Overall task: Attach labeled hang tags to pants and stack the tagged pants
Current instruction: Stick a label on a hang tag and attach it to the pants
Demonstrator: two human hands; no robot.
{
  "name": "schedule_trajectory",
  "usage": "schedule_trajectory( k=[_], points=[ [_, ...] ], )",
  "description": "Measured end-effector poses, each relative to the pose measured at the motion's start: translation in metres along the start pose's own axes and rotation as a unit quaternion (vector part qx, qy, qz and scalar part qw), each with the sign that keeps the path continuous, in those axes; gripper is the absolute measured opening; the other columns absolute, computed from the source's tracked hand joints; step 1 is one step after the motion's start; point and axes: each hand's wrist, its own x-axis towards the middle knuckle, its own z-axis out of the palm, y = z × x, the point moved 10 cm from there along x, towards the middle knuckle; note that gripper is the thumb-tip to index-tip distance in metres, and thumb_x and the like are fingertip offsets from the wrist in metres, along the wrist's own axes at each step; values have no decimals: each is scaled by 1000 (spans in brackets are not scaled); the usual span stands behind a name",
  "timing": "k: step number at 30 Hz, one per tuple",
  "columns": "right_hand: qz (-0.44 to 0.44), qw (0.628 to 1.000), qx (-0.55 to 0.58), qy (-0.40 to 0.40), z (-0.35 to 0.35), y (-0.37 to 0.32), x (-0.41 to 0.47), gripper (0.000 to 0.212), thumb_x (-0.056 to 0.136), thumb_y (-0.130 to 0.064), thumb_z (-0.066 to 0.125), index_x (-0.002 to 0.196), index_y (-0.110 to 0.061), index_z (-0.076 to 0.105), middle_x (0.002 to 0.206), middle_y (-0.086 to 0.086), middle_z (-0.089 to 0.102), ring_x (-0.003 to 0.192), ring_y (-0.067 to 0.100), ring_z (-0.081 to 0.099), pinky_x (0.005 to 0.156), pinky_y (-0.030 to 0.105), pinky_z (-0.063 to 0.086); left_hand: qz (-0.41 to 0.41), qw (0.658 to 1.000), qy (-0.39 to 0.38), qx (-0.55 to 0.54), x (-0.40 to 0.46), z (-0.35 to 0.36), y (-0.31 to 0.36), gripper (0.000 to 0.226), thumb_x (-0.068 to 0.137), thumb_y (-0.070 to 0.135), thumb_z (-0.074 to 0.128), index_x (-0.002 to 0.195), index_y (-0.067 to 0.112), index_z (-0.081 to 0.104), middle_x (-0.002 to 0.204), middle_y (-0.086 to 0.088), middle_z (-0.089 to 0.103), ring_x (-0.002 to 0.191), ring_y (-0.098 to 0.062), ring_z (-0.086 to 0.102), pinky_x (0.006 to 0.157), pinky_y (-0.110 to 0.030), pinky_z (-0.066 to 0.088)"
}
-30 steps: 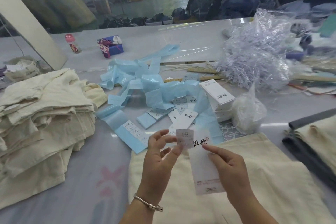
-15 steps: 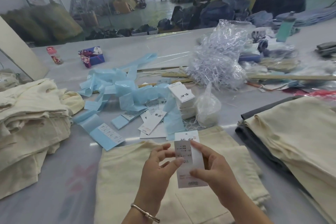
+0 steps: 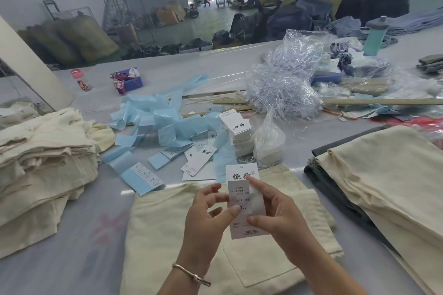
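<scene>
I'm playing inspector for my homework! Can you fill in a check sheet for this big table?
Surface: grey table, mostly covered.
Job's things: white hang tag with a label sticker on it, held over cream pants; tag stack; folded cream pants piles at left and right.
Clutter: blue backing strips, clear plastic heap, small bottle.
Hands: left hand and right hand both pinch the tag.
Cables: nothing seen.
Surroundings: warehouse floor with dark clothing heaps.
</scene>
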Motion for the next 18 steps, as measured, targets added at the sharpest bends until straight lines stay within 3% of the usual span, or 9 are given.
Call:
schedule_trajectory(
  k=[5,10,14,18],
  points=[
    [-8,1000,16,-9,0,-6,-3,76,74,27,56,130,-24,54,104,10,73,91,23,69,75,35,57,17,1000,8,20,-4,3,4,31,60,26,79,89,16,74,121,11,56,108,-7,60,89,-43,54],
    [-21,999,25,-15,1,-12,-6,76,74,27,56,132,-21,53,103,11,73,91,22,70,75,34,57,32,999,8,29,-7,5,5,24,71,8,83,88,22,72,118,7,59,94,-11,66,79,-38,58],
    [-34,999,23,-16,2,-17,-8,76,73,27,57,132,-21,53,103,10,73,93,21,70,73,28,55,37,999,-3,15,-11,10,11,26,67,23,84,83,31,65,107,-10,69,75,-22,72,65,-35,58],
    [-47,998,28,-9,3,-21,-10,73,74,26,59,129,-22,54,102,9,74,92,20,71,71,26,56,49,998,-3,44,-10,11,16,31,71,13,85,88,19,61,97,-11,73,69,-21,73,60,-37,59]
  ],
)
